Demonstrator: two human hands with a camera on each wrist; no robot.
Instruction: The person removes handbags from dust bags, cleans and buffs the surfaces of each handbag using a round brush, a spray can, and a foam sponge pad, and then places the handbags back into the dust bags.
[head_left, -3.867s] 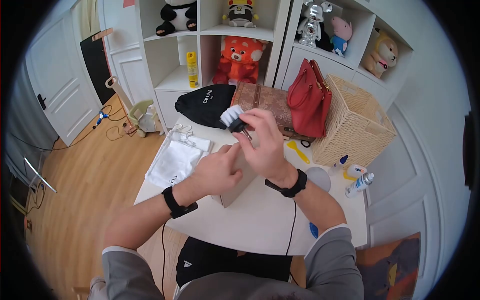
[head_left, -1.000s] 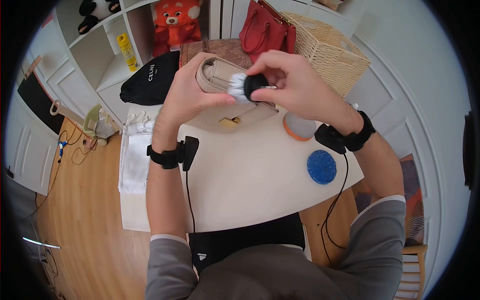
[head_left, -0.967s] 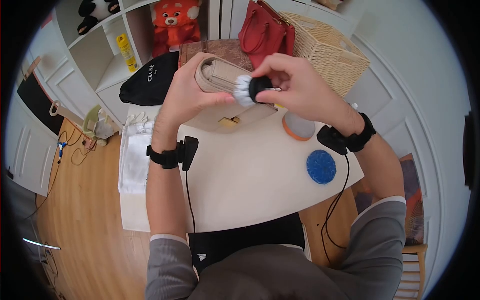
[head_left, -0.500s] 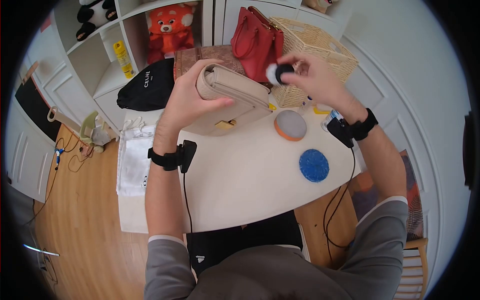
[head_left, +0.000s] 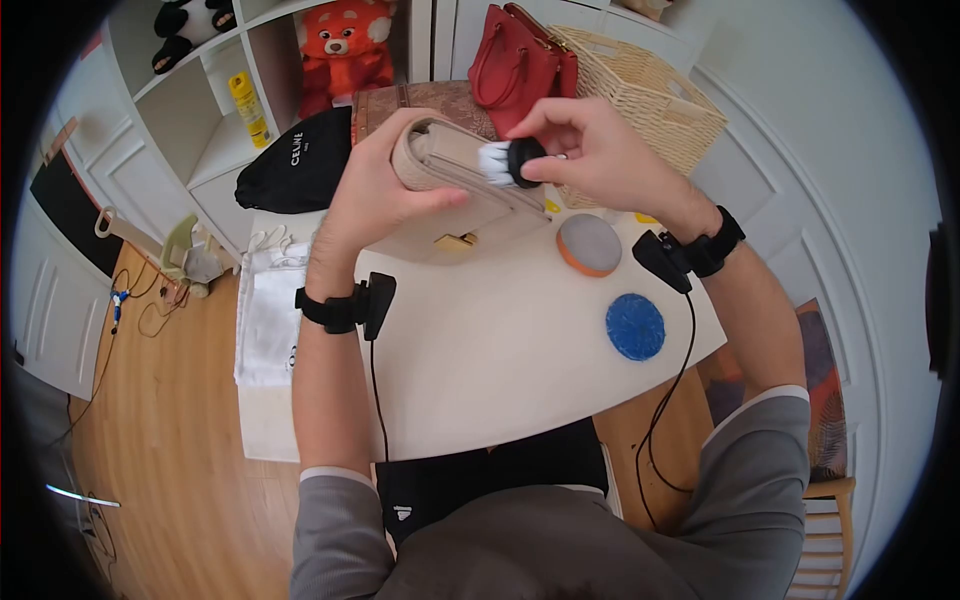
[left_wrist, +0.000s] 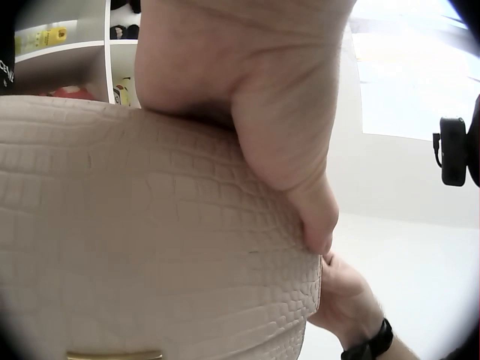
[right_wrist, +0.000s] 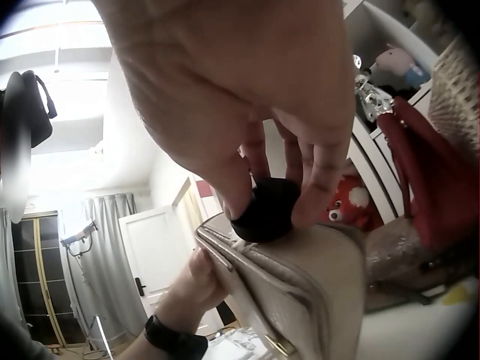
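beige bag [head_left: 488, 208] blocking the middle, free room above the near table [head_left: 480, 350], pad [head_left: 589, 243] and disc [head_left: 635, 327] at right, red bag [head_left: 505, 75], basket [head_left: 655, 118] behind

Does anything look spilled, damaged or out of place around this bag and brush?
Nothing stands out. The left hand grips the beige handbag, the right hand pinches the brush, and the blue disc and grey-topped pad lie on the table with no spill showing. Fine scuffs are hard to tell.

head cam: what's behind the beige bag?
Past the beige bag, part of the brown patterned case shows, with the red handbag to the right. The beige bag and left hand cover the nearer part of the case; anything hidden there can't be seen.
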